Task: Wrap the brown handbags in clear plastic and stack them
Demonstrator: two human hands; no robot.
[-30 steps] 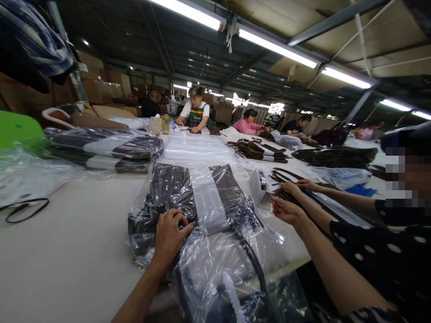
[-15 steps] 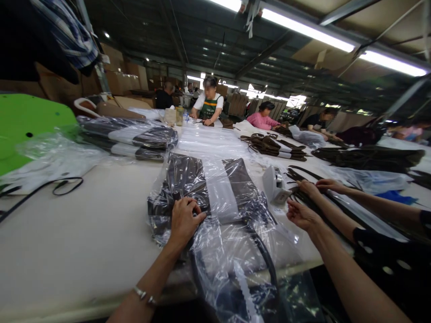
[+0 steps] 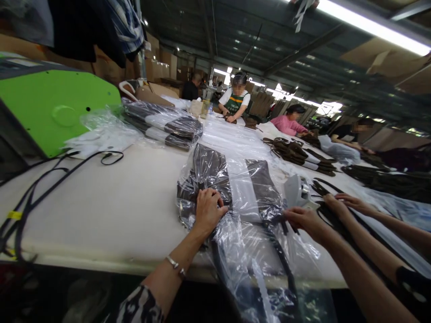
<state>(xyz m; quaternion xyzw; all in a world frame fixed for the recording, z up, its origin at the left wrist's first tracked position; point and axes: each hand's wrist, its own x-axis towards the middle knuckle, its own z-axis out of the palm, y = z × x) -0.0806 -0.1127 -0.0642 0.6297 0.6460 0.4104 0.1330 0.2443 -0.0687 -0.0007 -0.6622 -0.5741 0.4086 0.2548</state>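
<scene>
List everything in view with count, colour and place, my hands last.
table: one, off-white, foreground to back
wrapped bag: one, dark brown, overhanging the table's near edge
band: one, white, across the wrapped bag
machine: one, green, far left
stacked bags: at least two, dark brown, rear left
cords: several, black, table's left
plastic sheets: uncountable, clear, behind the wrapped bag
device: one, white, right of the wrapped bag
bundles: several, dark brown, right side
co-workers: at least five, mixed clothing, right and background
clothes: several, dark and plaid, top left
boxes: several, brown, background left
lights: several, white, ceiling
bracelet: one, silver, left wrist
left hand: one, bare, on the wrapped bag
right hand: one, bare, wrapped bag's right edge
</scene>
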